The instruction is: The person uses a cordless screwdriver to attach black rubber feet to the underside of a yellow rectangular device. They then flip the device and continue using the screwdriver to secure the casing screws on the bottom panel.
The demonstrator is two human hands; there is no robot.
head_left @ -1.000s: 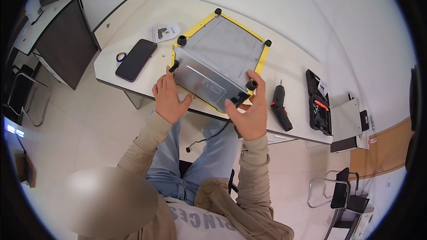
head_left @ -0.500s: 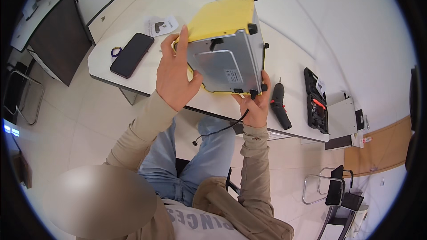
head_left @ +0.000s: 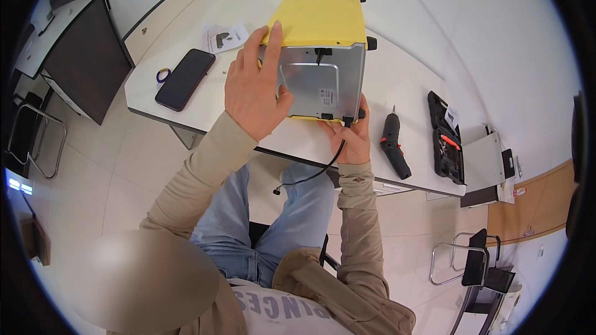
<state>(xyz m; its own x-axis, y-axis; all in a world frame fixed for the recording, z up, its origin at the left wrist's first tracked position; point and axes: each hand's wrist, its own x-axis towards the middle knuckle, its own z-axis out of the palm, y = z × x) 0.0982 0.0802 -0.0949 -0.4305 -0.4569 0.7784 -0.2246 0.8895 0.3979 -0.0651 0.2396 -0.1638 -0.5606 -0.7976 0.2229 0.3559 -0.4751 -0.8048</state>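
A boxy metal appliance (head_left: pixel 304 84) with bright yellow panels, a silver-grey face and black feet is tipped up above the table. My left hand (head_left: pixel 254 90) grips its left side, fingertips on the yellow edge and thumb beside the grey face. At the lower right corner, my right hand (head_left: pixel 355 139) holds it, with its far fingers hidden behind the box. A black cable (head_left: pixel 328 164) runs from the box's lower edge past my right hand, and its plug end hangs over my legs.
A cordless screwdriver (head_left: pixel 392 146) and an open black tool case (head_left: pixel 447 142) lie on the white table (head_left: pixel 410 80) to the right. Left of the box are a dark phone (head_left: pixel 185 79), a small purple-yellow ring (head_left: pixel 162 75) and a printed sheet (head_left: pixel 226 38).
The appliance has turned and shifted slightly right at its top, so its grey face is more upright. Both hands have moved with it and keep their hold.
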